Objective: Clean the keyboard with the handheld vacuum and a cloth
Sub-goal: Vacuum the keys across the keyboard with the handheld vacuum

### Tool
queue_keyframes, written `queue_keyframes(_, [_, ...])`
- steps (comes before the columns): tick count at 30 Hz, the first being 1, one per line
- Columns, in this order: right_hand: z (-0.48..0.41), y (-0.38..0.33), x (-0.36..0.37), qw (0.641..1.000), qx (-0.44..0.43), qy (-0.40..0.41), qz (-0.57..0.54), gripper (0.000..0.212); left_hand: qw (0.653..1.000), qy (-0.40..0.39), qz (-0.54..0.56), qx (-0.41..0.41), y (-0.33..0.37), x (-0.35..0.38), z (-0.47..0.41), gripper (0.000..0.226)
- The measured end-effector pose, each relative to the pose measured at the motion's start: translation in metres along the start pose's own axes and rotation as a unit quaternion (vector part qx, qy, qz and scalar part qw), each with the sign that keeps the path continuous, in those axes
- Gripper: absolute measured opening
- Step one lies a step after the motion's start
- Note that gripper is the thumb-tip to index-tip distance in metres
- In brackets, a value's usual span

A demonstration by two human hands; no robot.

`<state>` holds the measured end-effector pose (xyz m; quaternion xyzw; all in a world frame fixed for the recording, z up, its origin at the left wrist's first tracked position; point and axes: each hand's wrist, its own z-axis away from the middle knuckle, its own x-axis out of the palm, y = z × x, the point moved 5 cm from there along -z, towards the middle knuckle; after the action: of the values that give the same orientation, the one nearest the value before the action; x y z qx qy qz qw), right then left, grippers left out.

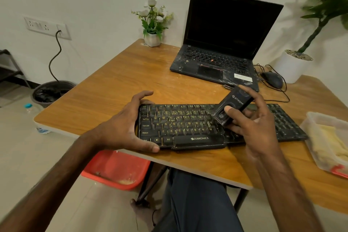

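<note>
The keyboard [188, 128] carries the brand "ZEBRONICS" in white on its front edge below the space bar. Its keys show yellowish legends, among them "Tab", "Caps Lock", "Shift", "Alt" and letters such as A, S, Z, X, C, V, B, N, M. The handheld vacuum [233, 107] bears a white logo and a word beginning "STR"; the rest is unclear. The laptop [216, 60] shows "Think" at its near corner, and its white sticker [243, 77] is too blurred to read.

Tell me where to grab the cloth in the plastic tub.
Pinch a raised fold near the middle of the cloth, coming straight down from above: it lies crumpled inside the tub, whose walls block the sides and whose top looks open.
</note>
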<state>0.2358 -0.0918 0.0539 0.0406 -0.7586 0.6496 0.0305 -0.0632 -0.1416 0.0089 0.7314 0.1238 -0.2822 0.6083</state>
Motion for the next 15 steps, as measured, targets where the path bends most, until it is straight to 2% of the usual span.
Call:
queue_keyframes(9, [0.001, -0.005, 0.003, 1.0, -0.023, 0.0, 0.014, 0.073, 1.0, 0.0, 0.003, -0.001, 0.001, 0.0, 0.0, 0.138])
queue_keyframes(15, [0.008, -0.017, 0.009, 0.989, -0.082, -0.011, 0.123, 0.073, 1.0, 0.0, 0.004, 0.0, 0.0, -0.001, -0.001, 0.138])
